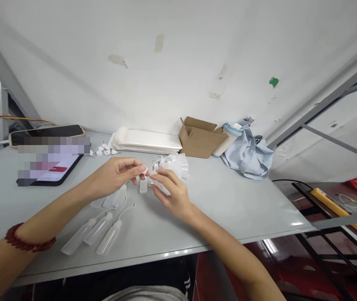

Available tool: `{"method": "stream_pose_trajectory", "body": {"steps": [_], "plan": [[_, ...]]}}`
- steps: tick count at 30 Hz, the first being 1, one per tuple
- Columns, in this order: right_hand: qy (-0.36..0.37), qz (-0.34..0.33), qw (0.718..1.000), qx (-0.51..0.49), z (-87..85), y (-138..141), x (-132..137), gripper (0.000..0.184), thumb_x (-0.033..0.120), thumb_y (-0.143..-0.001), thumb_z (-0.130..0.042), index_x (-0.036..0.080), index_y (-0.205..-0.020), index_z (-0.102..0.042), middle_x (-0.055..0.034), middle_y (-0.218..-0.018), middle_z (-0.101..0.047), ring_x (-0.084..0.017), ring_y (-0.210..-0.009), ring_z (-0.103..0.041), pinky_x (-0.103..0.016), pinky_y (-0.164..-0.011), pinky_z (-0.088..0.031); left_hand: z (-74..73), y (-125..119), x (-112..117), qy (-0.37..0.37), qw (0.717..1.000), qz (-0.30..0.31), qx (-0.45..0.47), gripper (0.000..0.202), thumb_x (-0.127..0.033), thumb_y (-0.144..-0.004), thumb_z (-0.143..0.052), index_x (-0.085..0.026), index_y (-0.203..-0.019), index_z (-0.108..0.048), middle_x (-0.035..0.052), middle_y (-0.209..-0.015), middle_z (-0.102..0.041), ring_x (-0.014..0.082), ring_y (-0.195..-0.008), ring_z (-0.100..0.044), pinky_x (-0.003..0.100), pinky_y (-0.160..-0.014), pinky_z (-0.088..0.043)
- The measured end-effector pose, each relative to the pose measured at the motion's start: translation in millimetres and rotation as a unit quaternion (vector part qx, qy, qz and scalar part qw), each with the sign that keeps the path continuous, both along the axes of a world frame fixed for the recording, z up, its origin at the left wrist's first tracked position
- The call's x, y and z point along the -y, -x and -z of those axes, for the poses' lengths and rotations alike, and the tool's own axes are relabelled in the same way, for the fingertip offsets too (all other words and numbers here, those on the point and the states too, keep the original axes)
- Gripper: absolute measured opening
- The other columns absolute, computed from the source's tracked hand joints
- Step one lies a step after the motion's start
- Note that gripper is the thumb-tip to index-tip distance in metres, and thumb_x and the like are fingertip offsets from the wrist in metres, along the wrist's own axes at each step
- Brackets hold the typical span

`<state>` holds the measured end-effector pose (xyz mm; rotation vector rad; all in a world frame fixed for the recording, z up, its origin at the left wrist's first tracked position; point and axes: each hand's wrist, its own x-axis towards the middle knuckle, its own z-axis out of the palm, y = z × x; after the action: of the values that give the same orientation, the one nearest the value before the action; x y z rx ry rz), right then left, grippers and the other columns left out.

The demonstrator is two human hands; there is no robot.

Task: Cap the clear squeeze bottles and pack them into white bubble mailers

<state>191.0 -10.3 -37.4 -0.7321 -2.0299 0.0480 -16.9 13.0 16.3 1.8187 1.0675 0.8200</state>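
My left hand (128, 170) pinches a small white cap (146, 171) between thumb and fingers above the table. Close beside it, my right hand (175, 190) has its index fingertip at the cap, thumb and fingers curved and apart. Just below my left fingertips is a translucent plastic bottle (143, 186), partly covered by the fingers; whether it is held I cannot tell. Behind my right hand lies a heap of similar bottles (180, 165). Several squeeze bottles with thin tubes at their tops, one of them a slim bottle (109, 239), lie near the front edge.
Loose white caps (104, 149) lie at the back left, beside a stack of white envelopes (148, 141). Along the wall stand an open cardboard box (201, 140), a lidded cup (227, 140) and a blue cloth (247, 154). Two phones, one a black phone (48, 133), are at left on the grey table (228, 205).
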Motion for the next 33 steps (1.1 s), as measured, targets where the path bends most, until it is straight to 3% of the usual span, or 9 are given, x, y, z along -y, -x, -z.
{"method": "stream_pose_trajectory", "body": {"steps": [4,7,9,11,14,23,28,33], "plan": [[0.038,-0.022,0.999,-0.007,-1.5,0.8,1.7,0.023,0.018,-0.095,-0.052,0.023,-0.113,-0.065,-0.0090,-0.108,-0.065,-0.017,-0.101,-0.065,-0.032,-0.088,-0.056,3.4,-1.6,-0.4,0.007,1.000,-0.008,0.023,0.037,-0.054,-0.085,-0.057,-0.018,-0.080,-0.069,0.0012,-0.074,-0.068,0.0144,-0.060,-0.061,0.027,-0.062,-0.050],[0.146,-0.055,0.985,-0.067,-6.4,1.5,4.7,0.016,0.020,-0.093,-0.057,0.022,-0.105,-0.068,-0.0082,-0.106,-0.068,-0.017,-0.098,-0.065,-0.033,-0.085,-0.055,6.0,-0.8,-2.1,0.022,0.999,-0.031,0.029,0.037,-0.053,-0.083,-0.059,-0.018,-0.085,-0.070,0.0008,-0.071,-0.067,0.0147,-0.061,-0.062,0.028,-0.063,-0.051],[0.271,-0.092,0.949,-0.129,-10.1,2.2,6.0,0.013,0.024,-0.090,-0.062,0.022,-0.101,-0.067,-0.0061,-0.101,-0.070,-0.016,-0.090,-0.066,-0.032,-0.078,-0.055,6.8,-0.5,-2.9,0.031,0.999,-0.036,0.025,0.035,-0.051,-0.082,-0.062,-0.018,-0.088,-0.070,0.0003,-0.070,-0.067,0.0145,-0.060,-0.061,0.027,-0.062,-0.051],[0.390,-0.142,0.889,-0.192,-13.5,2.7,6.1,0.014,0.028,-0.087,-0.065,0.022,-0.100,-0.065,-0.0043,-0.097,-0.069,-0.016,-0.084,-0.067,-0.029,-0.069,-0.054,7.1,-0.8,-3.1,0.035,0.999,-0.015,0.016,0.033,-0.050,-0.081,-0.063,-0.019,-0.090,-0.071,0.0001,-0.070,-0.067,0.0143,-0.059,-0.060,0.027,-0.060,-0.052],[0.484,-0.206,0.813,-0.249,-17.4,2.3,3.9,0.020,0.035,-0.085,-0.069,0.022,-0.097,-0.062,-0.0032,-0.094,-0.068,-0.015,-0.079,-0.067,-0.027,-0.063,-0.051,7.8,-0.8,-2.6,0.034,0.999,0.030,0.008,0.031,-0.048,-0.083,-0.062,-0.021,-0.093,-0.072,-0.0002,-0.071,-0.069,0.0143,-0.061,-0.061,0.026,-0.062,-0.052],[0.566,-0.242,0.729,-0.301,-21.2,1.2,2.4,0.034,0.045,-0.080,-0.074,0.022,-0.093,-0.051,-0.0020,-0.083,-0.070,-0.012,-0.066,-0.059,-0.026,-0.062,-0.038,6.8,-1.3,-0.9,0.029,0.998,0.060,-0.014,0.024,-0.043,-0.083,-0.063,-0.023,-0.093,-0.073,0.0000,-0.078,-0.073,0.0146,-0.067,-0.062,0.023,-0.060,-0.050],[0.593,-0.250,0.706,-0.296,-20.9,0.2,3.2,0.034,0.045,-0.083,-0.070,0.024,-0.095,-0.047,-0.0009,-0.081,-0.070,-0.009,-0.058,-0.048,-0.025,-0.060,-0.033,6.8,-5.8,1.9,-0.022,0.996,0.081,-0.020,0.026,-0.041,-0.088,-0.057,-0.022,-0.083,-0.074,0.0007,-0.077,-0.071,0.0147,-0.070,-0.061,0.023,-0.063,-0.048],[0.641,-0.256,0.647,-0.325,-22.8,-1.7,-0.7,0.041,0.038,-0.076,-0.076,0.024,-0.095,-0.043,-0.0016,-0.073,-0.069,-0.009,-0.051,-0.043,-0.023,-0.054,-0.027,17.5,-5.2,0.4,-0.076,0.995,0.069,0.014,0.022,-0.035,-0.085,-0.059,-0.021,-0.093,-0.074,0.0045,-0.087,-0.072,0.0184,-0.082,-0.065,0.026,-0.071,-0.051]]}}
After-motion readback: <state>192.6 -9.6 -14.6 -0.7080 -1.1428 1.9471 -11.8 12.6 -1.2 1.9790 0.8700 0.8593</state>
